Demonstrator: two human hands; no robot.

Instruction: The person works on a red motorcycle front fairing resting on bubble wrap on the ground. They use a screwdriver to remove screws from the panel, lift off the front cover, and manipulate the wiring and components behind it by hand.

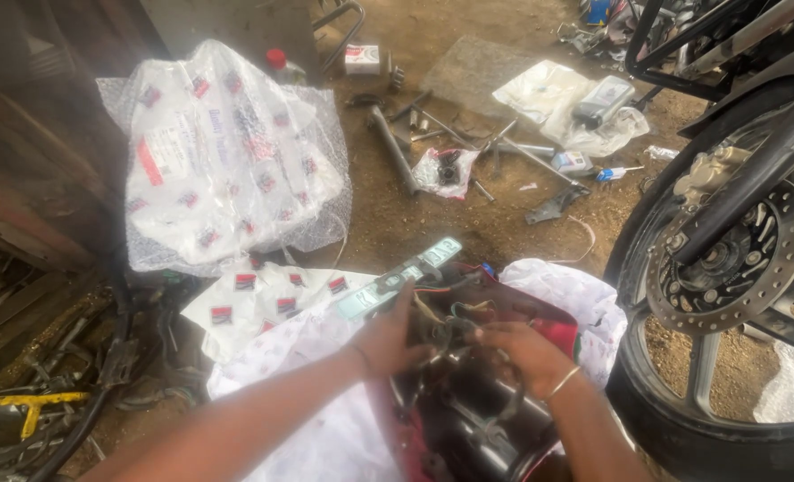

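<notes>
My left hand (pixel 386 337) and my right hand (pixel 523 354) meet over a dark red motorcycle body part (pixel 468 402) that rests on white printed plastic wrap (pixel 325 419). Both hands grip a bundle of coloured wires (pixel 446 314) coming out of the part. A pale green flat bracket (pixel 397 278) sticks up to the right just above my left thumb. A thin bangle circles my right wrist. The wire ends under my fingers are hidden.
A motorcycle front wheel (pixel 727 295) with a brake disc stands at the right. A large plastic-wrapped part on bubble wrap (pixel 223 161) lies at the upper left. Metal rods, tools, small boxes and bags (pixel 468 143) litter the dirt ground ahead. Tangled cables (pixel 49 393) lie at the lower left.
</notes>
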